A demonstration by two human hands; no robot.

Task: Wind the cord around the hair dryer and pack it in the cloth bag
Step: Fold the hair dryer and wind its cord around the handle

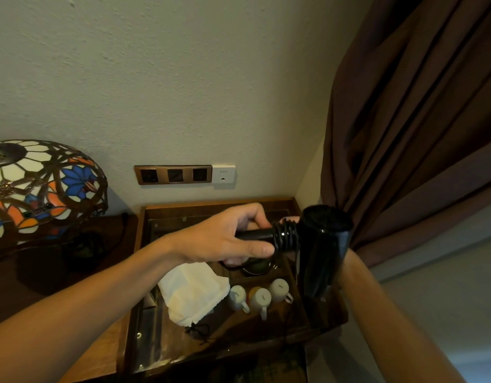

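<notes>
Black plastic hair dryer [323, 250] held up at about 3 o'clock from frame centre, over the wooden tray [219, 204], barrel pointing down, handle stretching toward 9 o'clock. Left hand [227, 237] wrapped around that handle, thumb and fingers closed on it, thumb tip touching the cord [285, 234], which sits in tight black coils around the handle right beside the barrel. Right hand mostly hidden behind the dryer body; only fingertips [289, 219] peeking out at the coils' 12 o'clock, forearm reaching in from 5 o'clock; grip impossible to tell. White cloth bag [193, 293] lying crumpled on the tray at 7 o'clock from the dryer, well below the left hand, dark drawstring [197, 331] trailing from its lower end. Three white cups [259, 297], upside down, in a row just at 3 o'clock of the bag. Stained-glass lamp [42, 186] at 9 o'clock on the dark table. Copper-framed socket panel [173, 174] on the wall at 12 o'clock from the tray. Brown curtain [412, 120] hanging at 2 o'clock.
</notes>
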